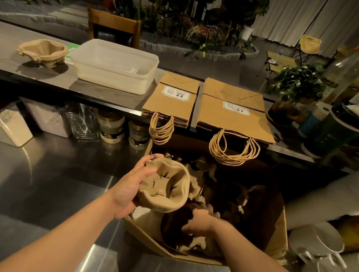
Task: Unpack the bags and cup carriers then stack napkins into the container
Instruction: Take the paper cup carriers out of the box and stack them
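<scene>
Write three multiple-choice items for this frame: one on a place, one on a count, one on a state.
1. Where is the clear plastic container?
A. on the raised counter, left of the paper bags
B. inside the cardboard box
C. on the floor

2. How many stacks of paper bags lie on the counter?
A. one
B. two
C. four

3. What is the left hand doing?
A. resting flat on the counter
B. gripping a cup carrier above the cardboard box
C. holding a mug

Answers: 1 A, it sits beside the bags; 2 B, two stacks side by side; 3 B, fingers curl round the carrier.
</scene>
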`<move>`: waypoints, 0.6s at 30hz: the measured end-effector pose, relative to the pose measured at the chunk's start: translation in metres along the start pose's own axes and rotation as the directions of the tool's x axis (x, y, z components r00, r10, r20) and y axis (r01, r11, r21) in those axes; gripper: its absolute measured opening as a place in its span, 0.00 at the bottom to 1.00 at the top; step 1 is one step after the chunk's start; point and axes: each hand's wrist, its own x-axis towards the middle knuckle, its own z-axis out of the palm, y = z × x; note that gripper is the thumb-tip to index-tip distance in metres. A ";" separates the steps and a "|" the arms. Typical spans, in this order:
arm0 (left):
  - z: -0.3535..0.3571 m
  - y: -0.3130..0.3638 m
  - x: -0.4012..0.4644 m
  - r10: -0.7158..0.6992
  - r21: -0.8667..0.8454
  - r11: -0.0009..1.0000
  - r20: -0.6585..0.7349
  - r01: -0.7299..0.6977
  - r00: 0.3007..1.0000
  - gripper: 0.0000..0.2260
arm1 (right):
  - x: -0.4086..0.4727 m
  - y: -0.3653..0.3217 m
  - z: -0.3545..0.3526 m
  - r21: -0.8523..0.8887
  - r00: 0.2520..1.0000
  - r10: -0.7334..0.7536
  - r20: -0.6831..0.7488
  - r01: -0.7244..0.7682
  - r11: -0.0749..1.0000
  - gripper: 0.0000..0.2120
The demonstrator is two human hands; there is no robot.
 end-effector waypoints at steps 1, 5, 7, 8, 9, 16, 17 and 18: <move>0.000 0.000 0.000 -0.002 0.000 1.000 -0.002 0.002 1.000 0.19 | -0.002 0.002 -0.001 0.057 1.000 -0.002 0.012 0.001 0.998 0.17; 0.001 -0.001 0.001 -0.006 0.003 1.000 -0.004 0.006 1.000 0.19 | -0.018 0.009 -0.012 0.148 1.000 -0.006 -0.006 0.007 0.989 0.28; 0.001 -0.001 0.001 -0.008 0.006 1.000 -0.009 0.008 1.000 0.18 | -0.026 0.019 -0.016 0.152 0.999 -0.032 -0.017 0.034 0.988 0.35; 0.001 0.000 0.000 -0.011 0.006 1.000 -0.011 0.011 1.000 0.18 | -0.031 0.024 -0.017 0.169 0.999 -0.051 -0.015 0.053 0.984 0.37; 0.002 0.000 0.000 -0.014 0.004 1.000 -0.013 0.014 1.000 0.17 | -0.036 0.028 -0.017 0.185 0.996 -0.082 -0.023 0.085 0.979 0.36; 0.009 0.003 -0.001 -0.023 0.013 1.000 -0.042 0.024 0.999 0.15 | -0.068 0.046 -0.010 0.090 0.945 -0.222 -0.239 0.250 0.964 0.21; 0.011 0.003 -0.001 -0.025 0.011 1.000 -0.044 0.026 0.999 0.15 | -0.073 0.046 -0.010 0.091 0.922 -0.253 -0.294 0.290 0.953 0.21; 0.012 0.004 0.000 -0.027 0.010 1.000 -0.047 0.028 0.999 0.15 | -0.078 0.047 -0.010 0.094 0.896 -0.277 -0.348 0.327 0.940 0.21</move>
